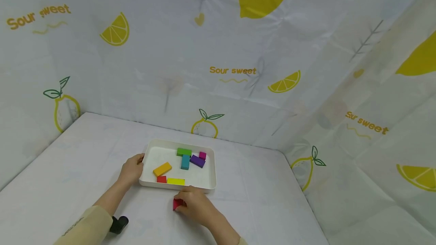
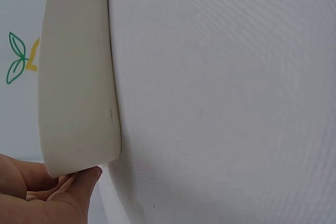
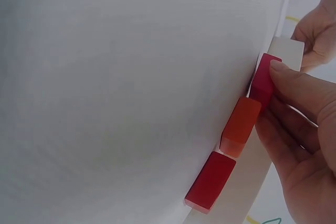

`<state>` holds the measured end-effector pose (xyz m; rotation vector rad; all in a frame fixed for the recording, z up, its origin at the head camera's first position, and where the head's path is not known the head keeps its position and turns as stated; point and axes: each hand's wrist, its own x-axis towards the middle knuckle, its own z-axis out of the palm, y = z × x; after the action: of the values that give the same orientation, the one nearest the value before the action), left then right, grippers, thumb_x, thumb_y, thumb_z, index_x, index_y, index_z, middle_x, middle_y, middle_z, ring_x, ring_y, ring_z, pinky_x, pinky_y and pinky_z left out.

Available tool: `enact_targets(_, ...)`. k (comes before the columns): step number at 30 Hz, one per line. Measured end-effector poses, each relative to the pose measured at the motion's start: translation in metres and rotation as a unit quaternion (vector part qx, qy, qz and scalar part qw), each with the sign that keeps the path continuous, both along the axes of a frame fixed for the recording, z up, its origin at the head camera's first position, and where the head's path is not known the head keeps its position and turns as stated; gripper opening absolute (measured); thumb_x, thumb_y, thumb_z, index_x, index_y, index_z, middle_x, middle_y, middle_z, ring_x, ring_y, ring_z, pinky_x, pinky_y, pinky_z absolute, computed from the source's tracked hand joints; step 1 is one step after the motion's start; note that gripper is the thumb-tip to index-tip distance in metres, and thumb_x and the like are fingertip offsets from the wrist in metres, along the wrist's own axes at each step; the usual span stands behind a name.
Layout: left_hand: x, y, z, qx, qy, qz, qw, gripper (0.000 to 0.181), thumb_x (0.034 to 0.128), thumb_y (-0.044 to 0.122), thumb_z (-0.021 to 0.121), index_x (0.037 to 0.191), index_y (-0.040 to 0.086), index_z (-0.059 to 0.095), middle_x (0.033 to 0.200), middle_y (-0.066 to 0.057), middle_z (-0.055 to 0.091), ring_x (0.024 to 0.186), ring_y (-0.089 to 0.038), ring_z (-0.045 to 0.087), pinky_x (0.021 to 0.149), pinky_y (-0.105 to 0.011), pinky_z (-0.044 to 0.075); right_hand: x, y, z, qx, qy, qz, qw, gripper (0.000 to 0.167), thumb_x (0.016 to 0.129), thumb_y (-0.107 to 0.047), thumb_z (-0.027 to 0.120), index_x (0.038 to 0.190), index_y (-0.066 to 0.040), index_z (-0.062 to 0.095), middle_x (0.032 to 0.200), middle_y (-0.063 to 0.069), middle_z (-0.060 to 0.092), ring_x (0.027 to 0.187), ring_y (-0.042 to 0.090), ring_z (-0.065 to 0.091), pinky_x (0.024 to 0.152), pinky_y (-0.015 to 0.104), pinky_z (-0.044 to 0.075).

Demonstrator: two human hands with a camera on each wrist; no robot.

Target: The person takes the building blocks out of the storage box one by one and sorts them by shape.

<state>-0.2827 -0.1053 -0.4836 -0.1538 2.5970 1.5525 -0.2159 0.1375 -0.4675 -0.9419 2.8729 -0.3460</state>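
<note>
Block [image 3: 262, 81], probably light, stiff and best held by opposite sides, was pinched in the right hand [image 1: 198, 204] while the left hand [image 1: 132, 170] gripped the tray [image 1: 154, 184].

My left sleeve [image 1: 89, 228] is pale khaki with a dark marking [image 1: 73, 227] running along it. A rounded black piece [image 1: 119, 225] shows beside its cuff, perhaps strapped on, though I can't be sure from here. My right sleeve [image 1: 242, 241] shows just a matching khaki edge.
</note>
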Motion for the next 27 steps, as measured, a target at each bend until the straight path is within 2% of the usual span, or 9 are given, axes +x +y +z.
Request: enact_targets(27,0.0002,-0.0018,-0.0014,0.004,0.001,-0.010,0.9999,0.050,0.1016,0.005,0.030,0.149,-0.012,0.028,0.150,-0.035,0.037,0.143,-0.050,0.033,0.117,-0.060,0.033,0.0016,-0.0004,-0.0004,-0.001,0.000,-0.004,1.0000,0.031,0.084,-0.023,0.078,0.114,-0.017,0.075,0.100,-0.007,0.075,0.085,-0.003,0.058,0.079,0.008,0.054)
